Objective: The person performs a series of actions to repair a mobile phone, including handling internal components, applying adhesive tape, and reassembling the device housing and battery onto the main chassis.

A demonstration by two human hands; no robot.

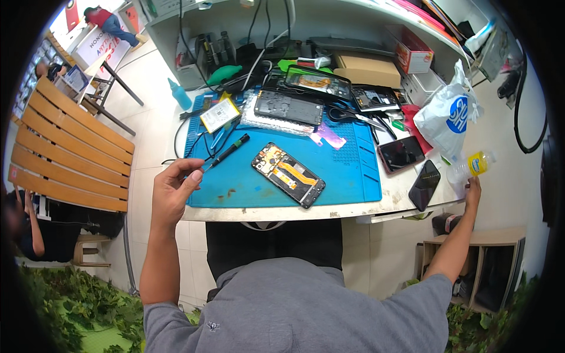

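Note:
Over the front left of the blue repair mat (229,188), my left hand (176,185) has its thumb and fingers drawn together. Whatever they may pinch is too small to make out. The tip of a black screwdriver (229,152) with a green band lies beside those fingertips. An opened smartphone (288,175) rests on the mat with its orange flex cables and circuit board exposed. Far to the right, my right hand (472,191) is closed at the lower side of a clear plastic bottle (479,163) with a yellow label, which is tilted sideways.
Two dark phones (401,154) (425,185) lie right of the mat, near a white plastic bag (447,115). Behind are a phone frame (288,107), a battery (219,115), scissors (353,116) and a cardboard box (368,69). A wooden slatted chair (73,141) stands left.

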